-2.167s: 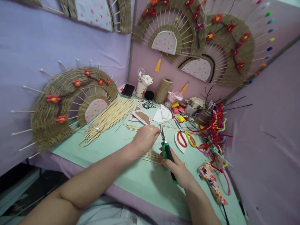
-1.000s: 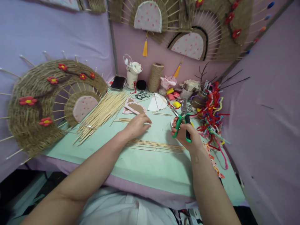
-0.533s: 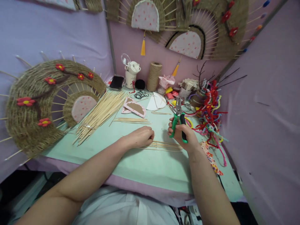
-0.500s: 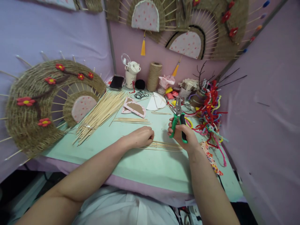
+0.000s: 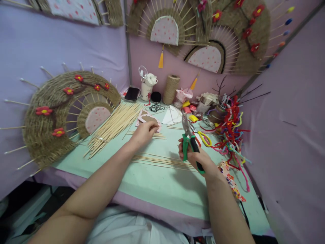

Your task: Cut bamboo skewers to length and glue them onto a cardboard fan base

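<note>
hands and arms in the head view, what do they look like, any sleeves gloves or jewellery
Both forearms are bare from elbow to fingers. The left hand and the right hand wear no gloves, and no rings, watch or bracelet show. No sleeve reaches the forearms in view. Between the arms at the bottom edge lies a white garment, apparently the person's top. Nails are too small to judge.

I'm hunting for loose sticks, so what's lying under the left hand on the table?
Under the left hand a small bundle of bamboo sticks pokes out rightward, beside a cardboard cutout. What the fingers pinch is covered.
</note>
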`<state>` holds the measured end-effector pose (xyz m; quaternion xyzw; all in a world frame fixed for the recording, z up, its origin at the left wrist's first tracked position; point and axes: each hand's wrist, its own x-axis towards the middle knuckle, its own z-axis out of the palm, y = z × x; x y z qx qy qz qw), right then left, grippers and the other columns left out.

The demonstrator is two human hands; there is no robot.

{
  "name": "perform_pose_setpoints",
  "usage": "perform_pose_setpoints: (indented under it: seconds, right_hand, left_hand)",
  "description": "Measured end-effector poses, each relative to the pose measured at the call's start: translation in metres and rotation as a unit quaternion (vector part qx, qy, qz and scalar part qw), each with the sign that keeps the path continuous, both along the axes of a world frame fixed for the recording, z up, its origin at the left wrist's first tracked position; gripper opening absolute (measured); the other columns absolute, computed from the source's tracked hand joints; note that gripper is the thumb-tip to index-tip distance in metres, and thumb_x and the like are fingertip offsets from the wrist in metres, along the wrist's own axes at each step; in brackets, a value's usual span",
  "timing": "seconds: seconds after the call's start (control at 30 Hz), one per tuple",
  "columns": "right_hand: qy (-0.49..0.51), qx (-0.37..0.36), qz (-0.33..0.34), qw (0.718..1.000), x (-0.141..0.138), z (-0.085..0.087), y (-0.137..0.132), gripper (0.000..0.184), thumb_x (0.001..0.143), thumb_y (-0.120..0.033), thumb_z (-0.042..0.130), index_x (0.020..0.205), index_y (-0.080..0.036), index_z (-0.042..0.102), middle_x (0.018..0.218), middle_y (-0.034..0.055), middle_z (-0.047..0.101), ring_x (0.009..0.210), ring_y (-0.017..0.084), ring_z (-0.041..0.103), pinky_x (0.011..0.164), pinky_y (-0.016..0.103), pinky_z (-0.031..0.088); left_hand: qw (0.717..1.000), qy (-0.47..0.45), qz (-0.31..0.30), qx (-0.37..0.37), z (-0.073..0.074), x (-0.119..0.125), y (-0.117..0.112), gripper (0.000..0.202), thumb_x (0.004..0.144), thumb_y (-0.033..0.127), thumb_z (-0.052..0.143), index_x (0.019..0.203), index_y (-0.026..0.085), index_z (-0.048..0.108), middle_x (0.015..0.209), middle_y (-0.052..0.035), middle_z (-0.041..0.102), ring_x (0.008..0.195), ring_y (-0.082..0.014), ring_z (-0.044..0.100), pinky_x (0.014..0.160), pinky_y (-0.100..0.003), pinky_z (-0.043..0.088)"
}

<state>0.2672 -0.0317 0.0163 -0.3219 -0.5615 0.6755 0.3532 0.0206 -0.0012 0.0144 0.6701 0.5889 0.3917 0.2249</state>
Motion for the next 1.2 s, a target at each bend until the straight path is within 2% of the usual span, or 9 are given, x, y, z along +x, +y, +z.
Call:
perform_pose_setpoints:
  seconds: [0.07,0.17,0.37,0.73,1.0,1.2]
  right_hand:
    - [-0.082,0.013,0.024,0.996,-0.003,-0.002,-0.002,0.04,0.072,-0.027,0.057,0.111,-0.023,0.052,0.093,0.0024,0.054,0.077,0.018,0.049,0.07,0.032,0.038]
    - [-0.149,0.018,0.049,0.987,-0.009,0.002,-0.008,0.038,0.073,-0.026,0.055,0.11,-0.022,0.05,0.091,0.0008,0.053,0.079,0.017,0.046,0.07,0.03,0.035]
    - [-0.186,0.033,0.055,0.981,-0.017,0.015,-0.016,0.033,0.071,-0.027,0.055,0.103,-0.022,0.048,0.087,-0.0007,0.048,0.076,0.015,0.042,0.068,0.028,0.034]
    - [-0.206,0.031,0.058,0.976,-0.017,0.008,-0.016,0.029,0.073,-0.028,0.055,0.101,-0.022,0.047,0.092,-0.0001,0.052,0.084,0.017,0.047,0.075,0.03,0.037]
    - [-0.216,0.032,0.062,0.974,-0.016,0.005,-0.015,0.024,0.075,-0.029,0.054,0.098,-0.022,0.049,0.091,-0.0001,0.052,0.083,0.017,0.048,0.075,0.03,0.037]
    - [-0.217,0.023,0.057,0.974,-0.016,0.004,-0.016,0.028,0.075,-0.029,0.055,0.102,-0.023,0.048,0.094,0.0005,0.054,0.084,0.017,0.05,0.076,0.031,0.039]
  left_hand:
    - [0.995,-0.102,0.014,-0.002,0.004,-0.001,0.001,0.018,0.079,0.027,0.057,0.087,0.016,0.067,0.072,-0.0011,0.065,0.057,-0.0108,0.053,0.058,-0.024,0.042]
    - [0.978,-0.205,-0.018,-0.028,0.012,0.004,-0.004,0.023,0.077,0.03,0.06,0.091,0.013,0.068,0.07,-0.0012,0.064,0.053,-0.009,0.052,0.05,-0.021,0.041]
    - [0.962,-0.253,-0.066,-0.081,0.018,0.017,-0.015,0.029,0.075,0.029,0.062,0.097,0.011,0.069,0.07,-0.002,0.062,0.057,-0.0091,0.053,0.044,-0.019,0.041]
    - [0.956,-0.248,-0.097,-0.123,0.003,0.019,-0.011,0.02,0.074,0.024,0.06,0.088,0.012,0.068,0.069,-0.0013,0.063,0.054,-0.0074,0.052,0.043,-0.017,0.039]
    - [0.958,-0.231,-0.098,-0.139,0.005,0.019,-0.012,0.022,0.074,0.023,0.059,0.09,0.012,0.068,0.068,-0.0003,0.062,0.049,-0.0055,0.048,0.041,-0.016,0.034]
    - [0.963,-0.209,-0.084,-0.147,0.008,0.019,-0.013,0.022,0.074,0.024,0.058,0.089,0.012,0.069,0.067,0.0001,0.062,0.048,-0.0057,0.047,0.041,-0.017,0.033]
